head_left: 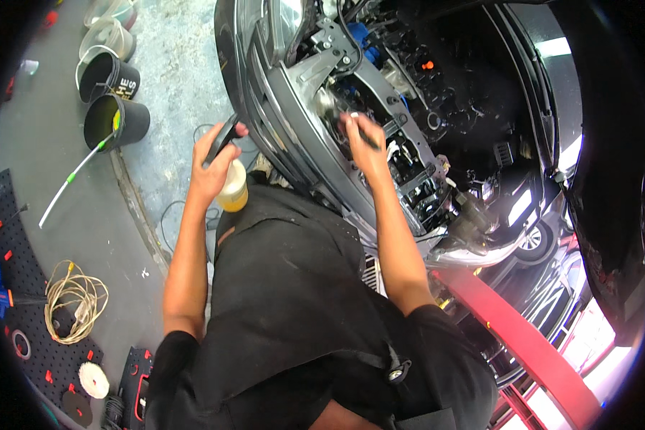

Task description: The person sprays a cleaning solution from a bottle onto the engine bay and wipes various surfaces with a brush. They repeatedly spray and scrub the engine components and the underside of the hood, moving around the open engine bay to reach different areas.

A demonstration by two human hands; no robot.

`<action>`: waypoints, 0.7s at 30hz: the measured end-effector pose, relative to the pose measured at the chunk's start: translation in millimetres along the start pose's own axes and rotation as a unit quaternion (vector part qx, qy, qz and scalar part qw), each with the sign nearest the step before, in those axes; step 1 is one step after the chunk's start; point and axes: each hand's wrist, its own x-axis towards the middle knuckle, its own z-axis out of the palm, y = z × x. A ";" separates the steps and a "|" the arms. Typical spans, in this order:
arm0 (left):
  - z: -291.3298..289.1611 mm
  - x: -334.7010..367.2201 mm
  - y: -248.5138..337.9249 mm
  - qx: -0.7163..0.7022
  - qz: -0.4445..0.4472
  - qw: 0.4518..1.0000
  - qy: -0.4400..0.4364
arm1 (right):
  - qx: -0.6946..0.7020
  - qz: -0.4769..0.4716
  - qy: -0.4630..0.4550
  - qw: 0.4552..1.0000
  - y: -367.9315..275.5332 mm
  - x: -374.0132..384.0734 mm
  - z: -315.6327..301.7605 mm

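My left hand point(209, 168) is closed round the black trigger head of a spray bottle point(233, 192). The bottle is translucent, with yellow liquid in its lower part, and hangs in front of my apron. Over the front of the car's engine bay point(416, 93), my right hand point(365, 147) grips a brush point(370, 141) by its dark handle. Its pale bristles are blurred and reach toward the gap behind the grey front bumper point(304, 118). Whether they touch a part there I cannot tell.
Several buckets point(137, 118) stand at the far left; a long white-and-green stick point(75, 172) leans out of one black bucket. A coiled cable point(79, 304) hangs on a black pegboard point(11, 236) at left. A red beam point(516, 337) crosses the right. The raised hood point(605, 179) is at far right.
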 end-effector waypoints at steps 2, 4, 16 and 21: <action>-4.6 -12.9 -8.1 -0.006 0.001 0.999 0.040 | 0.024 0.056 -0.006 0.998 5.0 -26.1 -5.2; -4.6 -22.5 -1.2 -0.014 -0.025 0.999 0.020 | 0.003 -0.013 0.007 1.000 -15.4 -4.0 -1.5; 31.2 -44.2 10.5 0.042 0.022 0.998 0.039 | 0.178 -0.079 0.017 0.981 -55.1 62.3 -2.3; 41.0 -28.8 28.0 0.055 0.027 0.998 -0.006 | 0.203 -0.135 0.143 0.959 -18.6 169.8 49.2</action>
